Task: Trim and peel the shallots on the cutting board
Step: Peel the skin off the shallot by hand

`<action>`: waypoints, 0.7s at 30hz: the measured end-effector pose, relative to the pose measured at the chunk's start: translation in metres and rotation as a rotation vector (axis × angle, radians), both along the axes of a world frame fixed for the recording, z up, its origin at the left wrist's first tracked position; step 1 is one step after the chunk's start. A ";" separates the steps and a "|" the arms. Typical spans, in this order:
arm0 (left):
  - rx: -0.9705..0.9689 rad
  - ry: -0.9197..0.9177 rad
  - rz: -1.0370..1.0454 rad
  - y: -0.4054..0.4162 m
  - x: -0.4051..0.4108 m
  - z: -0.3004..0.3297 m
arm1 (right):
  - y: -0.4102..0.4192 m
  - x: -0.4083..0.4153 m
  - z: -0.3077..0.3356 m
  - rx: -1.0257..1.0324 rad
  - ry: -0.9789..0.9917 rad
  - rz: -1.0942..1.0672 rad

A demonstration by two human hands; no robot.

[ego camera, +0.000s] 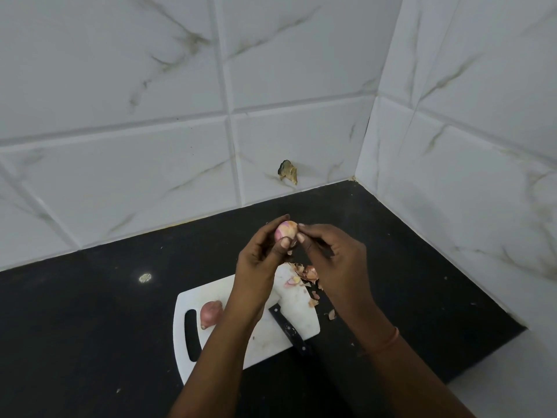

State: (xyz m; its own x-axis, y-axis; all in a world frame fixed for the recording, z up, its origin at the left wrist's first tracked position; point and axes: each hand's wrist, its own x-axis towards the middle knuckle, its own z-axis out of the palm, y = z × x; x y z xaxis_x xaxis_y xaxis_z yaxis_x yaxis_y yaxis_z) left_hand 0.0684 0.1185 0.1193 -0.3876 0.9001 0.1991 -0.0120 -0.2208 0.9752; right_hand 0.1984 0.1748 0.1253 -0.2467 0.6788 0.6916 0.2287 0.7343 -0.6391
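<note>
My left hand [262, 257] holds a partly peeled pink shallot [285, 230] up above the far end of the white cutting board [272, 336]. The fingertips of my right hand [330, 257] pinch at the shallot's right side. A second shallot [210, 313], still in its skin, lies on the board near the handle slot. A black-handled knife [289, 328] rests on the board under my left forearm, its blade hidden. Loose skins and trimmed pieces [306, 274] lie at the board's far right corner.
The board sits on a black countertop [90, 312] in a corner of white marble-patterned tiled walls. A chipped spot [287, 171] marks the back wall. More peel scraps [331, 314] lie on the counter right of the board. The counter's edge runs at lower right.
</note>
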 end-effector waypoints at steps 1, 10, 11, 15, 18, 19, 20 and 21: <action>-0.002 0.009 0.000 0.000 0.000 0.000 | 0.000 0.001 0.001 0.012 -0.012 0.000; -0.019 0.031 -0.018 -0.002 -0.005 0.003 | 0.001 0.002 0.004 0.064 -0.150 -0.031; -0.020 0.035 -0.028 -0.003 -0.005 0.004 | 0.001 0.002 0.003 0.072 -0.163 -0.050; -0.033 0.016 -0.067 -0.005 -0.006 0.004 | 0.000 0.002 0.008 -0.016 -0.078 -0.011; -0.048 -0.071 -0.083 -0.005 -0.011 0.005 | 0.001 0.002 0.019 -0.134 -0.034 0.173; -0.054 -0.097 -0.080 -0.006 -0.013 0.006 | 0.002 0.003 0.022 -0.155 -0.059 0.231; -0.062 -0.108 -0.076 -0.006 -0.014 0.006 | 0.004 0.004 0.023 -0.171 -0.088 0.273; -0.069 -0.109 -0.078 -0.006 -0.015 0.007 | 0.004 0.005 0.025 -0.187 -0.107 0.301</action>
State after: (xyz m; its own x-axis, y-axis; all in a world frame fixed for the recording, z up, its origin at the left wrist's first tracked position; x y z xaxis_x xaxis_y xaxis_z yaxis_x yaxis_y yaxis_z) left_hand 0.0536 0.1123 0.1259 -0.3319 0.9384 0.0967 -0.1330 -0.1480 0.9800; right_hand 0.2033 0.1792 0.1500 -0.5189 0.6770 0.5219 0.0935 0.6518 -0.7526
